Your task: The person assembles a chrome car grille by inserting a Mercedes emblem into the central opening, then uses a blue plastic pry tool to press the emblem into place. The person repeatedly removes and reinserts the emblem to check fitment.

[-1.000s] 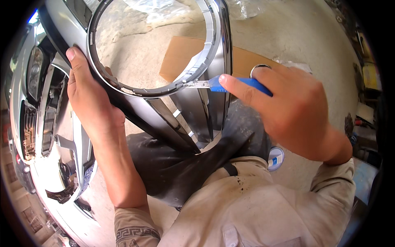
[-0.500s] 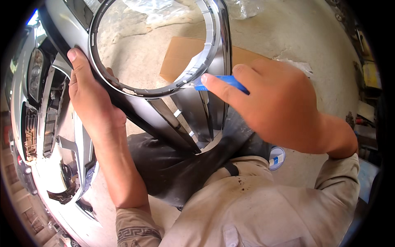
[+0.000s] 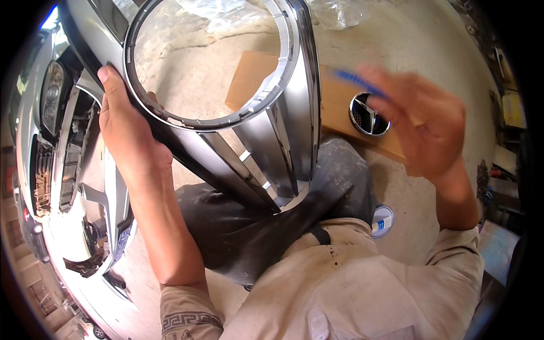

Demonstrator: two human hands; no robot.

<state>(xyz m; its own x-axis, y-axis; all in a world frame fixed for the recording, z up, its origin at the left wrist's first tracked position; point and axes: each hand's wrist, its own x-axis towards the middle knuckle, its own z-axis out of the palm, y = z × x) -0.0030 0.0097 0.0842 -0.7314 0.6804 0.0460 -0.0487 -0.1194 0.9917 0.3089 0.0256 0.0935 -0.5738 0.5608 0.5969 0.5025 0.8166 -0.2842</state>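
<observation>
My left hand (image 3: 133,130) grips the left edge of a silver car grille (image 3: 263,133) that has dark, glossy slats. The thumb lies along its frame, and some fingertips show through the large round opening. A grey plastic ring (image 3: 235,118) with small clips rims that opening. Off to the right, apart from the grille, my right hand (image 3: 428,119) is closed around a blue utility knife (image 3: 360,81); motion smears both, and the blade cannot be made out. Just below that hand, a round black-and-chrome car emblem (image 3: 362,116) rests on a cardboard box (image 3: 334,93).
The grille's lower end rests by my legs in dark trousers (image 3: 226,232). To the left stands a silver car (image 3: 51,141) with its front end opened up. Clear plastic wrap (image 3: 340,12) lies on the floor beyond, and a small round lid-like item (image 3: 382,222) sits near my right thigh.
My right hand has pulled the utility knife off the ring, moving it up and right. The emblem on the box has come into sight. My left hand keeps its hold on the grille.
</observation>
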